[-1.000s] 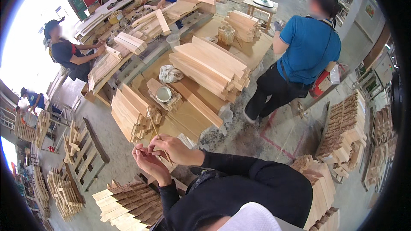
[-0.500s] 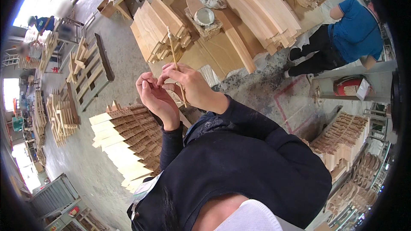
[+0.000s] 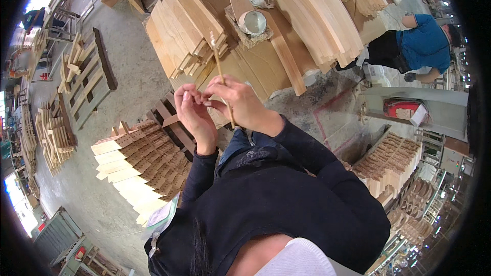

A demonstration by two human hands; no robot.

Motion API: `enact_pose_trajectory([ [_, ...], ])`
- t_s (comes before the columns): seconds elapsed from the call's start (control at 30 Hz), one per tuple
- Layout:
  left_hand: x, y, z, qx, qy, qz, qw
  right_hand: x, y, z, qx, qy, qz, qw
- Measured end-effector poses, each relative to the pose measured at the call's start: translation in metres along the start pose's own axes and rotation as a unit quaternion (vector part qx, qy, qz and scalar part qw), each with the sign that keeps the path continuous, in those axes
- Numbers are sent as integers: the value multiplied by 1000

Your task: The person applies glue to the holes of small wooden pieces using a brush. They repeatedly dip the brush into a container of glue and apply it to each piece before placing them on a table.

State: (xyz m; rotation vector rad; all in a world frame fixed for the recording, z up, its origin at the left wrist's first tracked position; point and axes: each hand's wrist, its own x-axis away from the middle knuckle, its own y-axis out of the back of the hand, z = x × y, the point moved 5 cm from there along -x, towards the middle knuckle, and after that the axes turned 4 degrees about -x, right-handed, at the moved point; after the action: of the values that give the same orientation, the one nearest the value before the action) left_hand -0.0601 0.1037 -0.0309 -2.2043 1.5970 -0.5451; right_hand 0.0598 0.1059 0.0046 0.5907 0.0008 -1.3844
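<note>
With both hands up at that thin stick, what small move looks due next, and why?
Probably the left hand pinches the thin wooden stick lower down: the right hand already holds it upright, and the left fingertips sit right beside it.

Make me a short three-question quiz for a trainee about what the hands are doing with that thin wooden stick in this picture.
1. True or false: the thin wooden stick lies flat on the floor.
2. Which hand grips the stick: A the right hand, B the left hand, C a co-worker's?
3. What colour top does the person in the background wear?

Key
1. False: it is held roughly upright between the hands.
2. A; the left hand's fingertips meet it at the right hand.
3. Blue.
</note>
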Motion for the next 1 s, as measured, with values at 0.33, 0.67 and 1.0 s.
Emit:
enact_pose_trajectory([
  [0.33,-54,-50,20,-101,-7,27,994,-11,132,-61,2,-113,-96,989],
  [0.67,-156,-58,81,-602,-111,-25,790,-44,192,-145,-107,-110,4,988],
  [1.0,-224,-92,140,-847,-39,-96,521,-55,204,-160,-88,-172,22,981],
])
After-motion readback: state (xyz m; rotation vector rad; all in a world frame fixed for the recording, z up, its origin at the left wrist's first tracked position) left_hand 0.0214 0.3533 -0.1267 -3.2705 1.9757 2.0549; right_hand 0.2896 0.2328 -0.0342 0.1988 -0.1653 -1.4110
